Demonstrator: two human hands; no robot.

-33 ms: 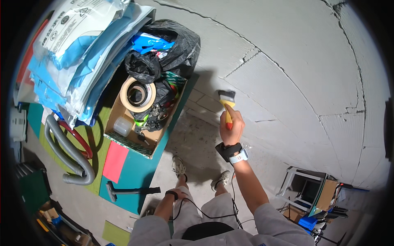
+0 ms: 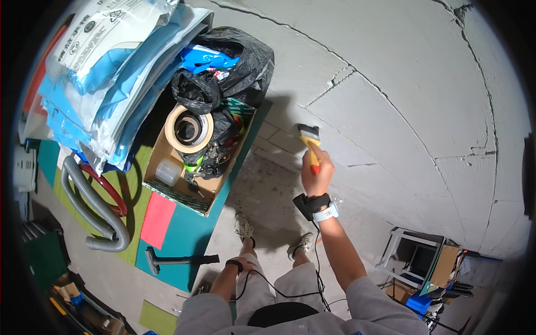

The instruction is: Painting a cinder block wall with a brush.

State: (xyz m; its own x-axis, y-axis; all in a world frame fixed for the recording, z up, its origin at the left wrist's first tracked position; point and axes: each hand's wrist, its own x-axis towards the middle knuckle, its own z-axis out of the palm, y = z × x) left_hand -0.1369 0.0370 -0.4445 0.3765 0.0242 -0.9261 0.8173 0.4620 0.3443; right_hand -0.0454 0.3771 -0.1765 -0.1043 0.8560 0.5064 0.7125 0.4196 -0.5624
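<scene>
My right hand [image 2: 317, 173] is closed round the handle of a flat paintbrush [image 2: 309, 137] with a yellow and red grip and dark bristles. The bristle end is at the grey block wall [image 2: 391, 145]; whether it touches cannot be made out exactly. Black and pale bands circle my right wrist. Lower down, my left hand [image 2: 244, 263] rests on my left leg by the knee, fingers laid over it and holding nothing visible.
On the table [image 2: 192, 229] to the left stand an open cardboard box [image 2: 206, 204] with tape rolls and keys, a black plastic bag [image 2: 254, 61], blue packs [image 2: 117, 111], a grey hose [image 2: 106, 212] and a hammer [image 2: 178, 260]. A stool-like frame [image 2: 410, 254] stands right. A black cable [image 2: 285, 294] crosses my lap.
My right hand and the paintbrush have shifted very slightly right and down, with the wrist turned a little. My left hand has stayed in place.
</scene>
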